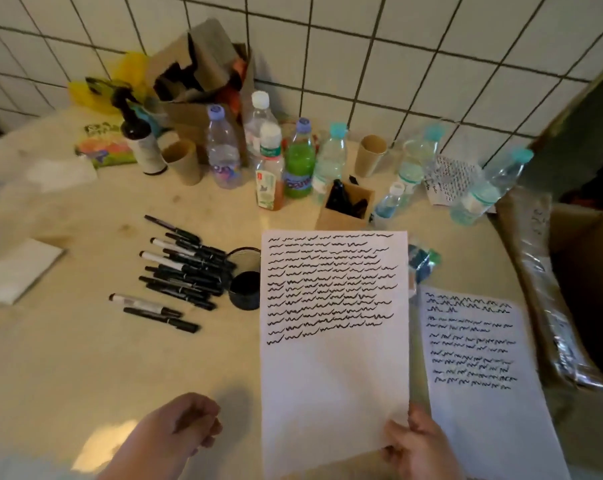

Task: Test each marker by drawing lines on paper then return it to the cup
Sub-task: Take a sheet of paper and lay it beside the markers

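The right hand [419, 445] has its grip pinched on the lower right corner of a sheet of paper [333, 375], thumb on the front face and the fingers behind it. The upper two thirds of that sheet are filled with rows of short black squiggles, and the bottom third is blank. The left hand [175, 426] hovers low over the bench [68, 358] with its fingers loosely curled, holding nothing.

A pile of black markers [185, 268] lies on the bench to the left of the held sheet, most with their caps on and pointing roughly the same way; two more lie just apart at the near side of the pile. The black mesh cup [244, 278] sits on its side between the pile and the paper's left edge, its mouth turned toward the markers.

A second sheet [480, 375] with fainter squiggle rows lies flat to the right, partly under the held one. Behind, against the tiled wall [397, 46], stand several plastic bottles [224, 150], brown paper cups [184, 161] and a small cardboard box [348, 207] with dark things inside
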A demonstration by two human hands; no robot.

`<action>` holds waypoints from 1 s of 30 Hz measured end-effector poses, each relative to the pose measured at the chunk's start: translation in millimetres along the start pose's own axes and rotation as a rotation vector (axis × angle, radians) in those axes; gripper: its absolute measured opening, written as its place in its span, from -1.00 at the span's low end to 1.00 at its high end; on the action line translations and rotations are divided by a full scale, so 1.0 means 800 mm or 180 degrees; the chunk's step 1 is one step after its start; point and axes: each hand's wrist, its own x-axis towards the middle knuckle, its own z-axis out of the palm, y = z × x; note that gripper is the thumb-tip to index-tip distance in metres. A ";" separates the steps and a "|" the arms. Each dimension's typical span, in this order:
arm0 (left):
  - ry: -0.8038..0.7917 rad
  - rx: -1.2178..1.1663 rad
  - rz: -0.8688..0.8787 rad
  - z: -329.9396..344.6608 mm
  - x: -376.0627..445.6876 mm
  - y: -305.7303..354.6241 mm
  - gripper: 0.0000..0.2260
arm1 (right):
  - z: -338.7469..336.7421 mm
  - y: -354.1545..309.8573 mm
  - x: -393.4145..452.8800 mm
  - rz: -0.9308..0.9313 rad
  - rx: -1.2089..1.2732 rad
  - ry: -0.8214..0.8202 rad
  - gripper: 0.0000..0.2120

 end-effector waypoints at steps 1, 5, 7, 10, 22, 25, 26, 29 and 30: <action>0.0003 0.0003 0.0021 -0.011 0.000 -0.002 -0.88 | 0.013 0.003 0.000 0.0000 -0.0010 0.0054 -0.71; 0.0009 0.0121 0.0325 -0.041 -0.004 -0.003 -0.84 | 0.047 0.014 -0.005 -0.0085 0.0166 0.0175 -0.64; 0.0059 0.0151 0.0469 -0.048 -0.006 -0.004 -0.81 | 0.054 0.018 -0.007 -0.0152 0.0215 0.0230 -0.65; 0.0099 0.0120 0.0512 -0.056 -0.015 -0.006 -0.81 | 0.058 0.024 -0.012 -0.0228 0.0289 0.0210 -0.71; 0.0289 0.0230 0.0578 -0.151 -0.033 -0.028 -0.80 | 0.162 0.067 -0.046 -0.0015 0.0612 -0.0257 -0.68; 0.0210 0.0208 0.0542 -0.191 -0.004 -0.034 -0.80 | 0.212 0.069 -0.048 -0.0054 0.0417 -0.0287 -0.65; 0.0181 0.0227 0.0539 -0.207 0.008 -0.035 -0.79 | 0.231 0.071 -0.048 -0.0078 0.0396 -0.0289 -0.65; 0.0034 0.0292 0.0609 -0.258 0.046 -0.037 -0.77 | 0.294 0.076 -0.047 -0.0099 0.0370 -0.0181 -0.67; -0.0001 0.0344 0.0645 -0.276 0.058 -0.034 -0.77 | 0.315 0.080 -0.046 -0.0093 0.0355 -0.0123 -0.67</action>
